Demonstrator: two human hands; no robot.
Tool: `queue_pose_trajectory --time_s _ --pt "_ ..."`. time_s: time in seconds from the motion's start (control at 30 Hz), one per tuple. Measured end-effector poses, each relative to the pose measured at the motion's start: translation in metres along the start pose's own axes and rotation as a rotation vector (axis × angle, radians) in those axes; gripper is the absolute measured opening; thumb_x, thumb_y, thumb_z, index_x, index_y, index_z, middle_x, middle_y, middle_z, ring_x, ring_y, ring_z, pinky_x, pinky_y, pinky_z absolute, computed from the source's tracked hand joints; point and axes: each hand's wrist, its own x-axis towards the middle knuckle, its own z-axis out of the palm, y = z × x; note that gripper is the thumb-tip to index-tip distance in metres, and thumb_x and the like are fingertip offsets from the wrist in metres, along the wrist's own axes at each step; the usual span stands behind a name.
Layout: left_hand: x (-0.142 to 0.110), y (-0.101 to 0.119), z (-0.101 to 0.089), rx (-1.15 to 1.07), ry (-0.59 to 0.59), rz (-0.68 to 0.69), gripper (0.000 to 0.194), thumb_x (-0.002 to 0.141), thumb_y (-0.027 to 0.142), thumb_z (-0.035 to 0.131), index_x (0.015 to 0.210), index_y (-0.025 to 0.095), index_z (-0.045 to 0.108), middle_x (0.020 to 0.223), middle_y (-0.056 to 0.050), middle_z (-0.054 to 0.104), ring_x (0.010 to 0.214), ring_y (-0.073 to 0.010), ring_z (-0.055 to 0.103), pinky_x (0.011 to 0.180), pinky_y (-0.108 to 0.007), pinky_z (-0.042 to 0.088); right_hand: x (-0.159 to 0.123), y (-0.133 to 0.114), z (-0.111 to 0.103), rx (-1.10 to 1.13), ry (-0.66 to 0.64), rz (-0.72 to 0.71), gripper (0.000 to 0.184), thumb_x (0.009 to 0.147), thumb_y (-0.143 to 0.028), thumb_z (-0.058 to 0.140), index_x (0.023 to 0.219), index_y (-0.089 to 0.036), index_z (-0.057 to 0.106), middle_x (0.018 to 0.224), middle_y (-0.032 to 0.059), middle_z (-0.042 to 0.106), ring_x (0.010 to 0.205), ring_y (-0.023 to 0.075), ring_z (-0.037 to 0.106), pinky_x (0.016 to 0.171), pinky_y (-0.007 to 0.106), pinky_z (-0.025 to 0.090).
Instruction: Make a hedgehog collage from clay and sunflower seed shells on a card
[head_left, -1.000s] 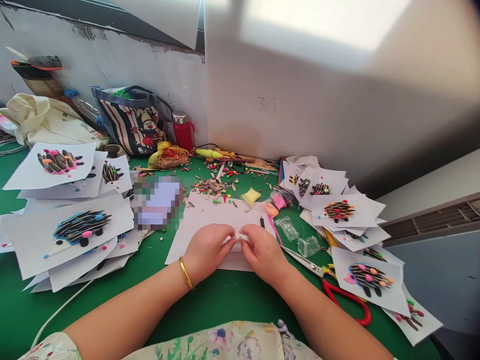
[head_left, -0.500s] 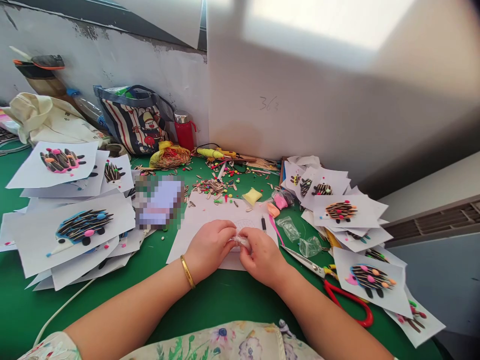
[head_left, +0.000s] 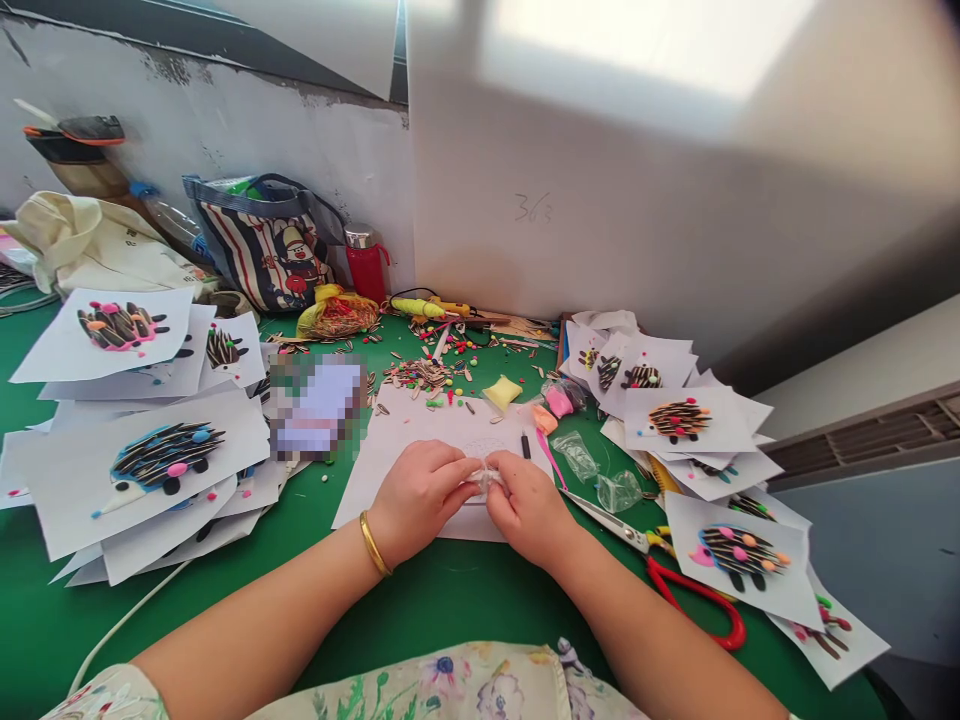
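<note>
Between my fingertips is a small plastic packet with something whitish in it, probably modelling clay. My left hand pinches one side of it and my right hand the other; the fingers hide part of it. Both hands are over a white paper sheet that bears a faint drawing behind the packet. A black pen lies on the sheet, just beyond my right hand. A yellow clay packet, pink clay and orange clay lie farther back.
Scissors with red handles lie right of my right forearm. Crumpled clear wrappers are near their tip. Stacks of hedgehog pictures flank both sides. Seeds, a phone, a red flask and a striped bag are beyond.
My fingertips have shifted slightly on the packet, and my right hand has moved a little to the right. The packet shows more between the hands. The view has moved marginally.
</note>
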Motion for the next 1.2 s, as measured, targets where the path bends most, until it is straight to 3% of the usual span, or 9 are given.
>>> queue_pose_trajectory --time_s 0.13,0.27,0.47,0.57,0.7,0.87,1.1,1.2 --pt "0.001 0.0 0.001 -0.018 0.007 0.045 0.012 0.092 0.023 0.059 0.103 0.019 0.064 0.084 -0.004 0.068 0.077 -0.0185 0.058 0.071 -0.034 0.044 0.0 -0.004 -0.002 0.226 -0.137 0.169 0.017 0.087 -0.017 0.041 0.094 -0.021 0.055 0.084 0.0011 0.063 0.077 0.017 0.056 0.068 0.028 0.042" --pt "0.001 0.001 -0.001 -0.042 -0.011 0.066 0.008 0.093 0.021 0.058 0.095 0.02 0.065 0.081 -0.004 0.067 0.075 -0.0179 0.057 0.071 -0.033 0.044 0.002 -0.003 -0.004 0.318 -0.175 0.219 0.016 0.086 -0.018 0.042 0.094 -0.021 0.056 0.079 -0.0012 0.06 0.076 0.0163 0.054 0.067 0.027 0.04" --pt "0.003 0.001 -0.002 -0.269 -0.006 -0.218 0.009 0.092 0.023 0.059 0.085 0.019 0.064 0.077 -0.001 0.066 0.073 -0.0145 0.058 0.07 -0.028 0.047 0.005 0.002 -0.009 0.324 -0.132 0.236 0.016 0.084 -0.018 0.043 0.093 -0.022 0.055 0.08 -0.0029 0.06 0.075 0.0151 0.054 0.068 0.026 0.041" --pt "0.003 0.0 0.0 -0.35 -0.046 -0.293 0.009 0.091 0.021 0.059 0.096 0.02 0.066 0.084 -0.002 0.068 0.077 -0.0143 0.061 0.072 -0.027 0.05 0.004 0.004 -0.009 0.29 -0.118 0.223 0.019 0.082 -0.019 0.046 0.097 -0.022 0.056 0.082 -0.0029 0.06 0.073 0.0146 0.053 0.068 0.026 0.041" --pt "0.0 -0.005 0.002 -0.336 -0.059 -0.181 0.016 0.092 0.022 0.057 0.102 0.022 0.07 0.093 -0.005 0.069 0.086 -0.0162 0.064 0.078 -0.03 0.052 0.002 0.003 -0.006 0.273 -0.101 0.218 0.019 0.083 -0.022 0.048 0.099 -0.022 0.057 0.081 -0.0026 0.06 0.071 0.0146 0.052 0.065 0.027 0.041" --pt "0.001 -0.003 0.0 -0.219 -0.044 -0.103 0.013 0.091 0.02 0.056 0.089 0.019 0.07 0.082 -0.005 0.068 0.079 -0.0169 0.061 0.072 -0.03 0.05 0.003 -0.001 -0.005 0.322 -0.146 0.223 0.017 0.084 -0.023 0.048 0.098 -0.022 0.058 0.08 -0.0022 0.061 0.073 0.0152 0.055 0.067 0.027 0.043" --pt "0.007 -0.004 -0.003 -0.539 -0.016 -0.476 0.012 0.088 0.029 0.063 0.088 0.019 0.069 0.084 -0.003 0.07 0.077 -0.0159 0.063 0.071 -0.028 0.052 0.002 0.007 -0.005 0.37 -0.074 0.289 0.016 0.083 -0.024 0.048 0.097 -0.023 0.057 0.071 -0.004 0.055 0.064 0.0147 0.052 0.059 0.026 0.041" --pt "0.006 -0.006 -0.002 -0.643 -0.037 -0.549 0.018 0.085 0.031 0.066 0.096 0.018 0.071 0.088 -0.004 0.072 0.077 -0.0164 0.064 0.07 -0.028 0.053 0.002 0.007 -0.005 0.389 -0.085 0.279 0.017 0.083 -0.024 0.049 0.098 -0.022 0.057 0.075 -0.0032 0.058 0.067 0.0147 0.053 0.062 0.026 0.043"
